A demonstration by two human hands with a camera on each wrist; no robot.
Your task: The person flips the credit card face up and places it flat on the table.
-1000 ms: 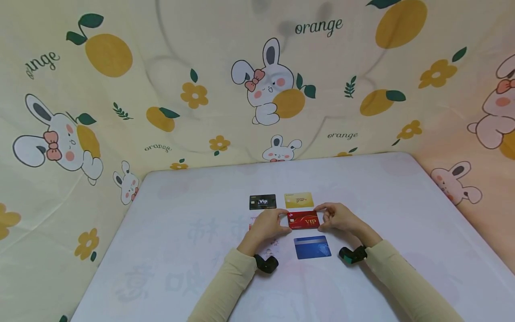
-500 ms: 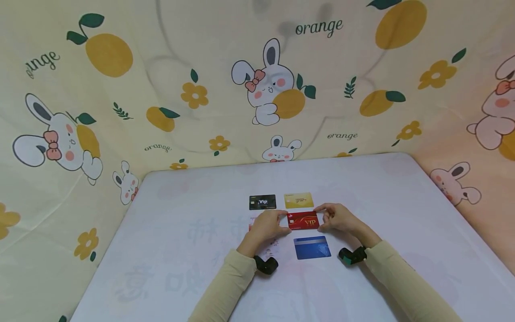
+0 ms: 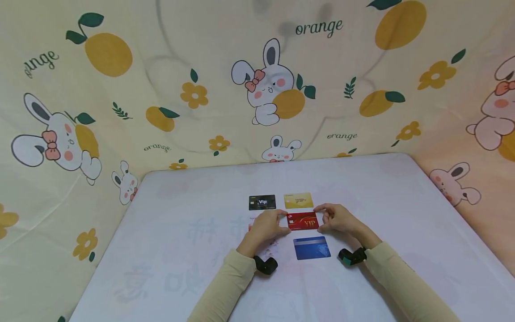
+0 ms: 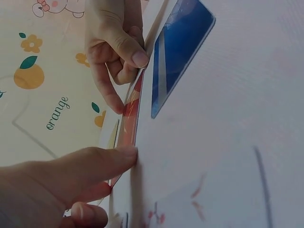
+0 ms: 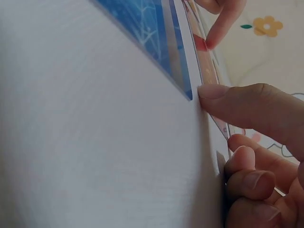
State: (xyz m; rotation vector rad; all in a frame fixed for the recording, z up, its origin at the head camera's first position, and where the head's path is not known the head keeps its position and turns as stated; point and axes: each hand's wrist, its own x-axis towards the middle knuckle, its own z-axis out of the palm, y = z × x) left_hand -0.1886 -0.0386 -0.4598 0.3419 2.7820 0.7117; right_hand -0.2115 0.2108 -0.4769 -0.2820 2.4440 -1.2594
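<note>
A red VIP card is held between my two hands. At its left end, the thumb and index finger of my left hand pinch its edges. My right hand pinches the opposite end the same way, its other fingers curled in. Both wrist views show the red card nearly edge-on; whether it touches the table cannot be told. Just in front lies a blue card with a pale stripe. Behind are a black Vip card and a gold card. My left hand mostly hides a pinkish-white card.
The cards are on a white-covered table with faint printed characters. A cloth backdrop with rabbits and oranges rises along the back and sides. Small black cameras are worn at both wrists.
</note>
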